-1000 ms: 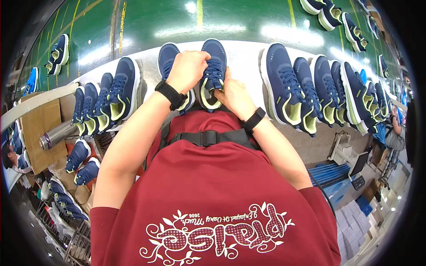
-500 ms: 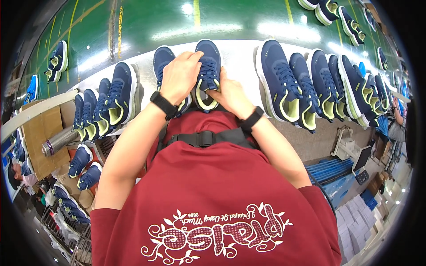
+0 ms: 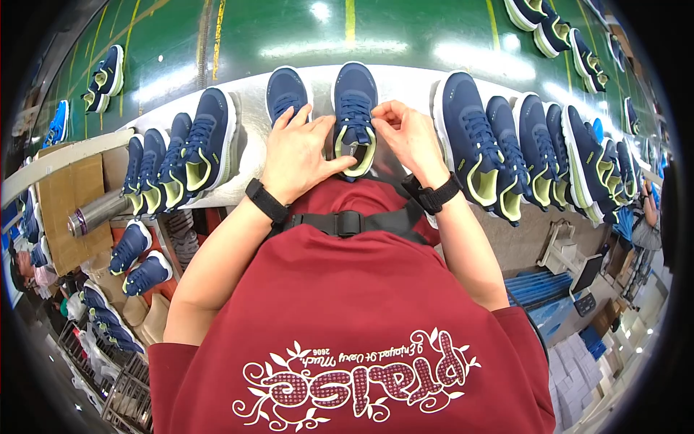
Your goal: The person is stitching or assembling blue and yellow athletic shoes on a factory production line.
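A navy sneaker (image 3: 355, 90) with lime lining stands on the white ledge in front of me, toe pointing away. My left hand (image 3: 298, 155) is at its left side, fingers spread, its thumb reaching across the heel opening. At the right edge of the laces, my right hand (image 3: 410, 137) has thumb and forefinger pinched together; whatever is between them is too small to make out. Another navy sneaker (image 3: 287, 88) stands just left of it, its rear part hidden behind my left hand.
Rows of navy sneakers stand left (image 3: 210, 141) and right (image 3: 463, 137) on the white ledge (image 3: 249, 155). Beyond lies a green surface (image 3: 289, 29) carrying more shoes. Lower left are a cardboard sheet (image 3: 69, 188), a metal roller (image 3: 97, 215) and loose sneakers (image 3: 148, 273).
My left hand has come back from the sneaker's front to its left side, fingers spreading. My right hand has moved from the heel up to the lace edge and pinched.
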`<state>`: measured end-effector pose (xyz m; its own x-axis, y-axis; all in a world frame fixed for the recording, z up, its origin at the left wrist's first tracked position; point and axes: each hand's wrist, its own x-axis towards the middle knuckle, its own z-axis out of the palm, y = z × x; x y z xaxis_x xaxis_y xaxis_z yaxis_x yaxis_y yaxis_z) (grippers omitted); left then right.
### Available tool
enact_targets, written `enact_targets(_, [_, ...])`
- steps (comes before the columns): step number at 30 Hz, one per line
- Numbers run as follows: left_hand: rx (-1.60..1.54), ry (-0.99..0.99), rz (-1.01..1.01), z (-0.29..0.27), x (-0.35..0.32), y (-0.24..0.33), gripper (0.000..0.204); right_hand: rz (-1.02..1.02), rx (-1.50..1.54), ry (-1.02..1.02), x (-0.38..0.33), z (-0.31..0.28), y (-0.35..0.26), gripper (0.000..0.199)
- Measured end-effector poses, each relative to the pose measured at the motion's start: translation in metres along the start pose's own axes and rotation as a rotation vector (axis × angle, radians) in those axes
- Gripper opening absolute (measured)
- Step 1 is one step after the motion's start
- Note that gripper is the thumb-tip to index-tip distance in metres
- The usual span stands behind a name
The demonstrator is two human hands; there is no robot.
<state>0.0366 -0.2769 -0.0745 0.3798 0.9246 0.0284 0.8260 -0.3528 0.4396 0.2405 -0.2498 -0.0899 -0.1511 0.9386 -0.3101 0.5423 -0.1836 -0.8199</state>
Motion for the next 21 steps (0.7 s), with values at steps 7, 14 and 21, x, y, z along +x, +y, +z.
enact_targets(7, [0.041, -0.022, 0.039, 0.015, -0.007, -0.004, 0.046, 0.014, 0.036, 0.018, -0.004, -0.001, 0.007, 0.018])
enact_targets(14, [0.048, -0.059, 0.064, 0.015, -0.002, 0.000, 0.043, -0.006, 0.011, -0.006, 0.005, -0.008, 0.000, 0.018])
enact_targets(21, [0.037, -0.030, 0.060, 0.013, -0.005, -0.003, 0.041, 0.019, -0.030, 0.056, 0.014, 0.000, -0.001, 0.018])
